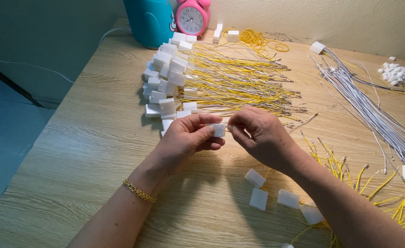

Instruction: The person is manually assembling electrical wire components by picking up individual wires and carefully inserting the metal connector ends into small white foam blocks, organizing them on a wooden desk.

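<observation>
The left hand point(184, 138) pinches a small white plastic connector housing point(219, 129) between thumb and fingers, its grip closed firmly around the block, just above the middle of the wooden table point(92, 138). A gold bracelet point(139, 191) sits on that wrist. The right hand point(260, 135) meets it from the right, fingertips drawn together in a tight pinch right at the housing's right face; a thin yellow wire seems to be held there, but it is too fine to tell for sure.

Beyond the hands, toward the far side, lies a stack of finished housings with yellow wires point(221, 80) fanned out to the right. Near the right forearm, loose white housings point(271, 190) lie scattered, with loose yellow wires point(345, 170) beside them. A bundle of grey wires point(372, 110) runs along the right side. At the far edge stand a teal container point(149, 20) and a pink alarm clock point(192, 17), with yellow rubber bands point(260, 41) just right of them.
</observation>
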